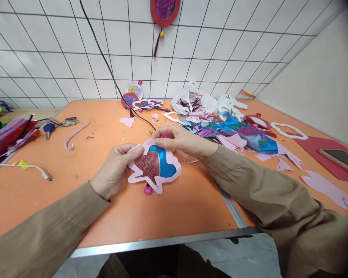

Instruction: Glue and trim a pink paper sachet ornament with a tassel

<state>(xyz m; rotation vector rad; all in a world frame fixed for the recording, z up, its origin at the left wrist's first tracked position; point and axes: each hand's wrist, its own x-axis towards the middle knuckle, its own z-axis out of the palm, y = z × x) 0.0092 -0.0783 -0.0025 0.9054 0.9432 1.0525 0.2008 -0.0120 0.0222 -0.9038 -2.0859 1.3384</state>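
Between my two hands is a cut-out ornament [166, 170] with a pink border and a patterned purple-gold and blue fabric middle. My left hand [116, 166] pinches its upper left edge, thumb on the front. At its top edge my right hand [181, 141] grips the pink border between thumb and fingers. A pink bead [148, 190] shows just below the ornament, near the tabletop. Part of a bright pink loop peeks out by my right fingers. What lies behind the ornament is hidden.
Fabric and paper scraps [249, 135] cover the table's right rear, beside a white plastic bag [193, 101]. A phone [342, 159] rests on red sheet at the right. Keys [65, 121] and a white cable [31, 166] lie left. A black cord [104, 58] hangs down from above.
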